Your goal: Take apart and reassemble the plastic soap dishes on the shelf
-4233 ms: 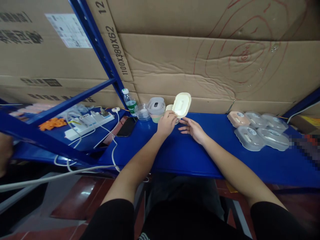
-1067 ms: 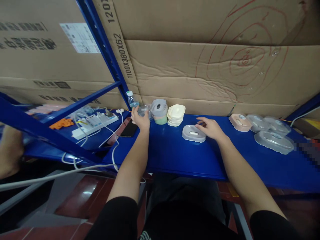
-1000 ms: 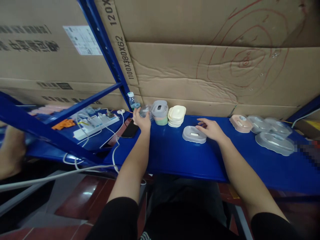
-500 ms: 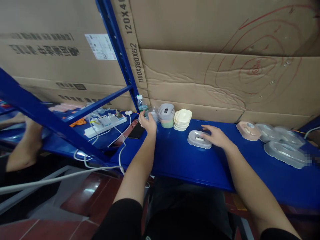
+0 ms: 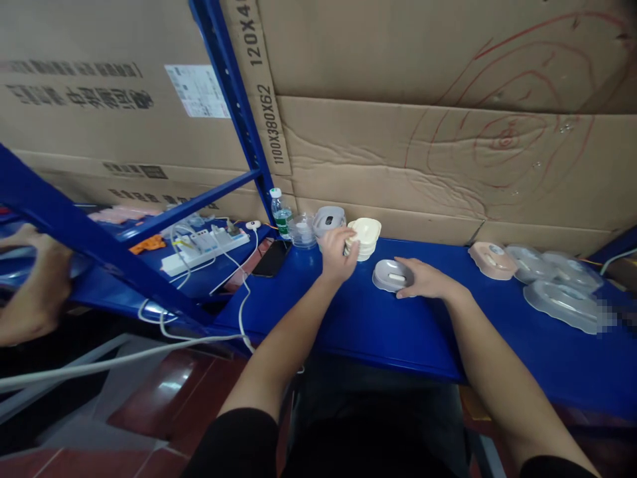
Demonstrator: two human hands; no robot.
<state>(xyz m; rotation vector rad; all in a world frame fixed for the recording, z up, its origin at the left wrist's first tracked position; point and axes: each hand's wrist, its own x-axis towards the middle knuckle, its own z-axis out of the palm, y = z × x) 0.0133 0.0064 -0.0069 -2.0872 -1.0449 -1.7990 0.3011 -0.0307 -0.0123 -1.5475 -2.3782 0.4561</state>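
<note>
Grey dish (image 5: 383, 272) on the blue table (image 5: 358, 318), right hand (image 5: 428, 279) thumb and fingers clamped around its right end; likely light, stiff, slightly slippery, best held by opposite walls. Left hand (image 5: 338, 257) fingers curled beside cream stack (image 5: 367, 232), can't tell if gripping; pieces probably thin, take by rims.

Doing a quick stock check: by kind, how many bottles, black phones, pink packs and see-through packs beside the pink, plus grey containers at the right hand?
Bottle: 1
Black phone: 1
Pink pack: 1
See-through packs: 3
Grey container at the right hand: 1
Total: 7
</note>
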